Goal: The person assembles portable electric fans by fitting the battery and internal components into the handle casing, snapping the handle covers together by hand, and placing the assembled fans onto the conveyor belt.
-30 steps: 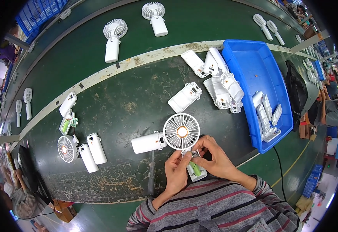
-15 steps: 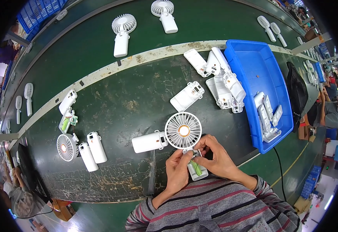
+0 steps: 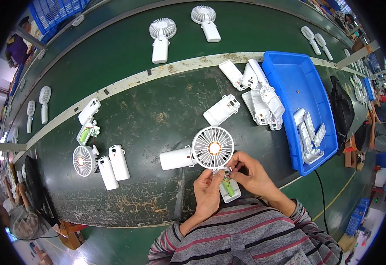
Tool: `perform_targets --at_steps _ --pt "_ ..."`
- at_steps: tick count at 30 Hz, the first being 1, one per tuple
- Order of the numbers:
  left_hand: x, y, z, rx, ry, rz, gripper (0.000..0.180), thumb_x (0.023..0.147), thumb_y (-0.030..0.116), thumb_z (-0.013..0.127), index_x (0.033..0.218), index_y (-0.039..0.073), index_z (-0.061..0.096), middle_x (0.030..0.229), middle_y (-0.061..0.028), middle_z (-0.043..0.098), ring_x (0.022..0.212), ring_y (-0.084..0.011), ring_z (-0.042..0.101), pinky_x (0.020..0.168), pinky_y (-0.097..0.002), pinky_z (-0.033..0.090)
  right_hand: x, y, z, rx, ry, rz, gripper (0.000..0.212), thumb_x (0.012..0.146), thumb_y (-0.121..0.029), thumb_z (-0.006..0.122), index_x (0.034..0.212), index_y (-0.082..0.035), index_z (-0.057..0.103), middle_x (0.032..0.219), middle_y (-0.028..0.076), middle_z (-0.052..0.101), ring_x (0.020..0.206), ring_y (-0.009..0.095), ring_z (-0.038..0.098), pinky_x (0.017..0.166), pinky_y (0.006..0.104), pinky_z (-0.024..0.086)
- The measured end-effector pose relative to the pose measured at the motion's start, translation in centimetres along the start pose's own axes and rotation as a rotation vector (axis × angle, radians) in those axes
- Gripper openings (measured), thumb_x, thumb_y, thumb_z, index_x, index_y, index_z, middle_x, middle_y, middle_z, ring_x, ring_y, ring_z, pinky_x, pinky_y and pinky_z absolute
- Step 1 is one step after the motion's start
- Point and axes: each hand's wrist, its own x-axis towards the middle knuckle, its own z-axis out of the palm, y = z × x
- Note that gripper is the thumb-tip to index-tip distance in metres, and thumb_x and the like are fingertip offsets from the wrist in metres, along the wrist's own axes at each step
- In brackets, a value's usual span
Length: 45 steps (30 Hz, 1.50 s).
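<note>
I am watching the left hand (image 3: 207,194) pinching a handheld fan (image 3: 214,148) just below its round grille (image 3: 213,135), while the right hand (image 3: 260,179) is bending its fingers (image 3: 241,158) in beside it; exactly what those are gripping is staying hidden from me. Below the grille, an open white handle shell (image 3: 233,195) is showing a green part (image 3: 228,187). A white casing (image 3: 175,159) is lying on the bench (image 3: 144,194) at the grille's left edge. Farther right, piled casings (image 3: 263,104) are resting beside a blue tray (image 3: 290,84), which is holding white pieces (image 3: 299,117).
</note>
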Motion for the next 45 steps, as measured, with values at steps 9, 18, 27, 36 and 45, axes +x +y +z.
perform_targets --at_steps 9,18,27,36,45 --pt "-2.8 7.9 -2.2 -0.091 0.253 0.387 0.028 0.091 0.007 0.047 0.112 -0.011 0.05 0.103 -0.0249 0.061 0.092 -0.0317 0.064 0.086 -0.0415 0.053 4.6 -4.7 3.4 -0.614 0.008 -0.559 0.043 0.072 -0.012 0.07 0.111 -0.001 0.054 0.105 0.012 0.057 0.097 0.027 0.052 0.08 0.0339 0.046" --pt "-3.4 8.1 -5.2 -0.17 0.377 0.402 0.026 0.091 0.01 0.05 0.108 -0.01 0.051 0.1 -0.0247 0.061 0.09 -0.0322 0.064 0.085 -0.042 0.054 7.6 -4.4 4.9 -0.966 -0.252 -0.68 0.044 0.061 -0.003 0.069 0.104 0.001 0.058 0.105 0.009 0.053 0.101 0.028 0.046 0.088 0.0329 0.043" --pt "0.6 5.8 -0.8 -0.218 0.185 0.124 0.023 0.093 0.006 0.046 0.107 -0.01 0.052 0.102 -0.0236 0.062 0.094 -0.0321 0.064 0.086 -0.0416 0.053 3.6 -4.8 -3.4 -1.044 -0.072 -0.6 0.034 0.063 0.007 0.06 0.095 -0.003 0.063 0.119 0.012 0.051 0.114 0.034 0.045 0.091 0.0405 0.043" --pt "3.8 2.0 2.6 -0.273 0.117 0.067 0.021 0.093 0.008 0.05 0.107 -0.007 0.053 0.105 -0.0212 0.061 0.098 -0.0296 0.062 0.091 -0.0398 0.051 0.7 -2.5 -2.0 -0.932 0.31 -0.11 0.067 0.066 -0.005 0.074 0.125 -0.005 0.042 0.099 0.018 0.051 0.094 0.036 0.051 0.078 0.0419 0.045" --pt "4.6 1.3 3.7 -0.297 0.116 0.08 0.023 0.093 0.008 0.05 0.111 -0.005 0.052 0.112 -0.018 0.059 0.106 -0.025 0.058 0.093 -0.035 0.048 -0.2 -5.0 -3.1 -0.711 0.36 -0.171 0.06 0.066 -0.004 0.071 0.121 -0.005 0.049 0.099 0.018 0.054 0.093 0.033 0.054 0.077 0.0378 0.047"
